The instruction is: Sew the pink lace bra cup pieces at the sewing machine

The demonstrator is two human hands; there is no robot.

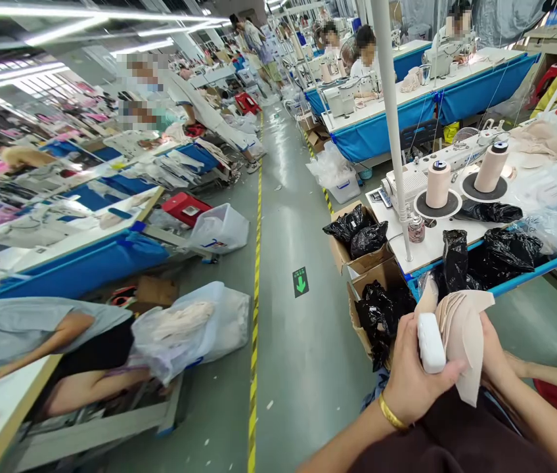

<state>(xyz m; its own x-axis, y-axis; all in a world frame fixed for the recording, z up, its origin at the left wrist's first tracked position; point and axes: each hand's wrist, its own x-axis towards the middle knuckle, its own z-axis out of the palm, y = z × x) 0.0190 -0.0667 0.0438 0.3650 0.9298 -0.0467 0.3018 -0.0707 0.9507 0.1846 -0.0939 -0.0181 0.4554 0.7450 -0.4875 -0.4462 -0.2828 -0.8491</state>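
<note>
Grey-green floor [298, 374], layered beige fabric [464, 338]

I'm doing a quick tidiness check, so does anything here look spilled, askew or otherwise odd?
Yes: small pale scraps lie loose on the glossy grey-green floor, beside the yellow-and-black striped tape, like litter in a walkway. Otherwise, nothing looks clearly spilled or damaged.

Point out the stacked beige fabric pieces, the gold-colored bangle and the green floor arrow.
Beige fabric pieces [464, 338]: head view, front panel's broad face.
Gold-colored bangle [390, 415]: head view, band's middle.
Green floor arrow [301, 284]: head view, arrow's center.
</note>
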